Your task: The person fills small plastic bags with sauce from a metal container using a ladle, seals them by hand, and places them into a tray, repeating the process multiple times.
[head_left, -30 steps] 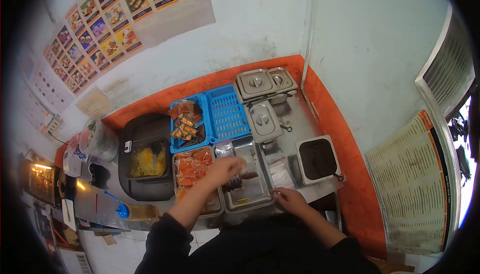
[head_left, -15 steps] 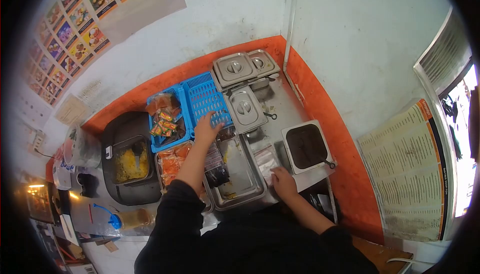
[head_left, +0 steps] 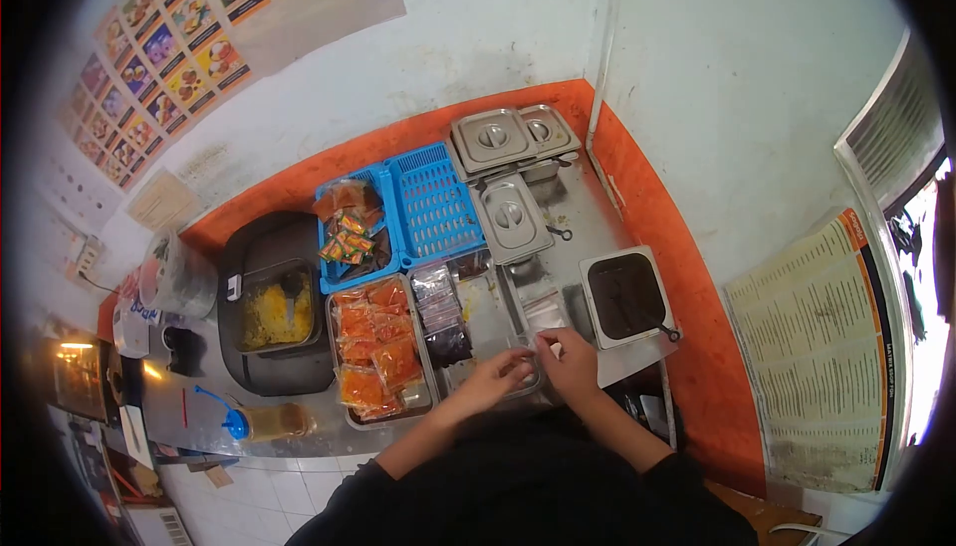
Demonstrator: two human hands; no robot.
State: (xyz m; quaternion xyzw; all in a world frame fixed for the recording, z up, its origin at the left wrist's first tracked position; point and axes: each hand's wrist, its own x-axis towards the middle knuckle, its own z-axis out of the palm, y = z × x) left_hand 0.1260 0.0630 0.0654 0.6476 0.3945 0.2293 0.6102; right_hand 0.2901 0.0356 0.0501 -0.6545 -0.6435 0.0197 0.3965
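Observation:
My left hand (head_left: 498, 379) is over the front of a steel tray (head_left: 468, 384), fingers loosely bent and apart, pointing at my right hand. Close beside it, my right hand (head_left: 568, 359) has its fingers pinched on what looks like a clear plastic bag, hard to see against the metal. Just behind the right hand lies a flat stack of clear plastic bags (head_left: 544, 311). The steel tray holds dark packets (head_left: 447, 344) and silvery clear packets (head_left: 434, 293). To the left, another tray (head_left: 436, 394) is filled with bagged orange sauce (head_left: 373, 337).
Two blue baskets stand behind, one with sachets (head_left: 348, 239), the other a slatted basket (head_left: 430, 203). Lidded steel pans (head_left: 510, 216) sit at the back. A dark sauce pan (head_left: 625, 294) with a ladle is at right. Left are a yellow-food tub (head_left: 274, 315) and squeeze bottle (head_left: 269, 422).
My left hand has come back from the blue basket toward my body. My right hand has lifted from the clear bags, and both are now close together. The view has shifted slightly.

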